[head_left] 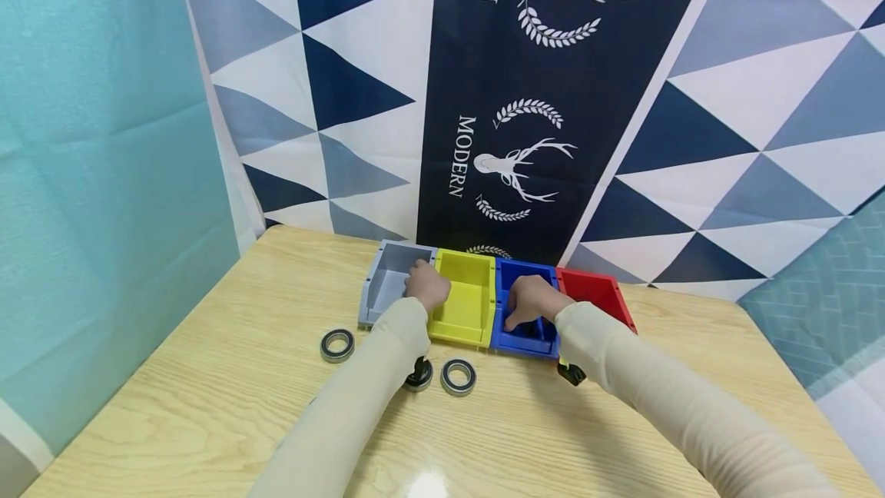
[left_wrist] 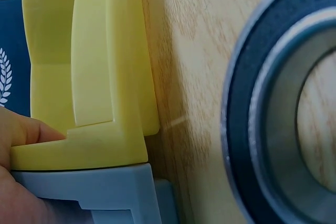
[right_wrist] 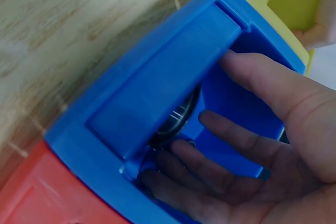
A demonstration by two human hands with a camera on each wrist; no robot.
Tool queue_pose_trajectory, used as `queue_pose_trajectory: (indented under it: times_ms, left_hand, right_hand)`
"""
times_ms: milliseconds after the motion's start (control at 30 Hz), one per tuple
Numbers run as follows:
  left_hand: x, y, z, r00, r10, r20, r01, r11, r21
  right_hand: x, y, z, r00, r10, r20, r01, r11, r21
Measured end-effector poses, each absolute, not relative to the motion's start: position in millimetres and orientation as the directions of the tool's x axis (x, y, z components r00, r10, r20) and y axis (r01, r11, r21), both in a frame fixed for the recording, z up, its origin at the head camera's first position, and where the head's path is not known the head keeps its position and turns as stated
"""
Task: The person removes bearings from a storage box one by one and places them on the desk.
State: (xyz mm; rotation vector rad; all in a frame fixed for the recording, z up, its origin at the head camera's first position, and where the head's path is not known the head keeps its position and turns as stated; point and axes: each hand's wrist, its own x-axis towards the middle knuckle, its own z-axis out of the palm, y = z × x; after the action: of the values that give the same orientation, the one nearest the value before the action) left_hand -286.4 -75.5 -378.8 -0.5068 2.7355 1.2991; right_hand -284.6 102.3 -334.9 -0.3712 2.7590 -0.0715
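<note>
My left hand [head_left: 427, 284] grips the adjoining walls of the grey bin [head_left: 366, 306] and the yellow bin [head_left: 459, 333]. In the left wrist view its thumb and fingers lie on either side of those walls. My right hand [head_left: 532, 300] reaches into the blue bin [head_left: 528, 345]. Its fingers are spread and slightly bent, with the thumb apart by the front lip, in the right wrist view. A ball bearing [right_wrist: 184, 114] lies inside, partly hidden by that lip, close to the fingertips; whether they touch it I cannot tell.
A red bin [head_left: 594, 290] adjoins the blue one. On the wooden table [head_left: 207, 375] before the bins lie a bearing at left [head_left: 325, 346], another partly behind the left wrist [head_left: 419, 385], and a third beside it [head_left: 445, 379]. Patterned cloth [head_left: 359, 98] hangs behind.
</note>
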Motion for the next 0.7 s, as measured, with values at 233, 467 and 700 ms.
queue_pose_trajectory:
  times_ms: [233, 467, 700]
  left_hand:
    - [-285, -74, -378, -0.939, -0.268, -0.215, -0.335, 0.579, 0.743]
    - [-284, -74, -377, -0.945, -0.256, -0.204, -0.32, 0.581, 0.748]
    - [-285, -75, -379, -0.946, -0.252, -0.204, -0.317, 0.581, 0.75]
  right_hand:
    - [-281, 100, -343, -0.922, -0.235, -0.309, -0.215, 0.972, -0.096]
    - [-281, 98, -352, -0.934, -0.205, -0.293, -0.187, 0.978, -0.089]
    - [-280, 99, -359, -0.936, -0.26, -0.236, -0.243, 0.965, -0.097]
